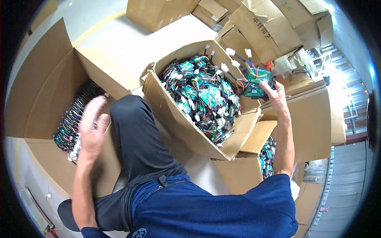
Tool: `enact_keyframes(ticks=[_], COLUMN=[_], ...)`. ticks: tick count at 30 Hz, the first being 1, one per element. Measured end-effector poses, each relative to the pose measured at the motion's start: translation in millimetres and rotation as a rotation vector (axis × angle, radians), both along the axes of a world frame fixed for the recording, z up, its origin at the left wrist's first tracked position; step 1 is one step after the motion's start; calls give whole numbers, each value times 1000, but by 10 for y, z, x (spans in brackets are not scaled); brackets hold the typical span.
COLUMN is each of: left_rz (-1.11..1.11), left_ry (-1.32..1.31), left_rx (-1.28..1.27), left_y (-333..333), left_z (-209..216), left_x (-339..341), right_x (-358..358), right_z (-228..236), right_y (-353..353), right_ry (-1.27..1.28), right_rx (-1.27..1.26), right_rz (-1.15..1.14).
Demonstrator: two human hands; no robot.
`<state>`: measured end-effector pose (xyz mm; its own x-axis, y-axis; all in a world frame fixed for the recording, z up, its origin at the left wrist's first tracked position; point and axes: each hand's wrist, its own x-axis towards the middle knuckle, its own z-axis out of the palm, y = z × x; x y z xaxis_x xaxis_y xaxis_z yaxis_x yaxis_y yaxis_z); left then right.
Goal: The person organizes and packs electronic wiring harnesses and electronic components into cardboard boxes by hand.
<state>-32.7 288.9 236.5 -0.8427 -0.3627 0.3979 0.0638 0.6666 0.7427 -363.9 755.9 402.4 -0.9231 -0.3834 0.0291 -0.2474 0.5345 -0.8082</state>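
Right hand: pinching wired green circuit board, by right side of middle carton | left hand: loosely spread over left carton | board: probably light, stiff, fragile; hold by edges, not wires

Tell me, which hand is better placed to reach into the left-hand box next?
Probably the left hand: it appears over the left-hand box, open and seemingly empty. The right hand is farther off, beside the middle box, holding a green circuit board.

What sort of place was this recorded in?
Probably a warehouse or factory floor: piled cardboard cartons, an open box full of wired circuit boards, and ribbed metal panels.
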Motion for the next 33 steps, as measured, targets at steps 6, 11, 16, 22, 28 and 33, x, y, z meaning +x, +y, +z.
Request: enact_keyframes(ticks=[6,11,16,22,28,33], left_rz=[-396,-412,-478,-90,-207,-267], left_ry=[143,278,536,634,561,624], left_rx=[1310,1955,1931,1921,1863,1683], left_y=[1689,1401,949,927,741,786], left_z=[40,381,282,281,-46,-62], left_x=[-687,-775,-391,-112,107,167], right_x=[900,1764,1821,2150,2335,2599], right_z=[-50,-555,-524,-780,-1096,-1283], right_y=[-1138,-1924,-2162,-2674,-2883,-3083], right_ry=[322,1068,430,403,-152,159], right_rx=[-218,217,-208,2,-478,-287], right_rz=[163,726,1027,843,405,515])
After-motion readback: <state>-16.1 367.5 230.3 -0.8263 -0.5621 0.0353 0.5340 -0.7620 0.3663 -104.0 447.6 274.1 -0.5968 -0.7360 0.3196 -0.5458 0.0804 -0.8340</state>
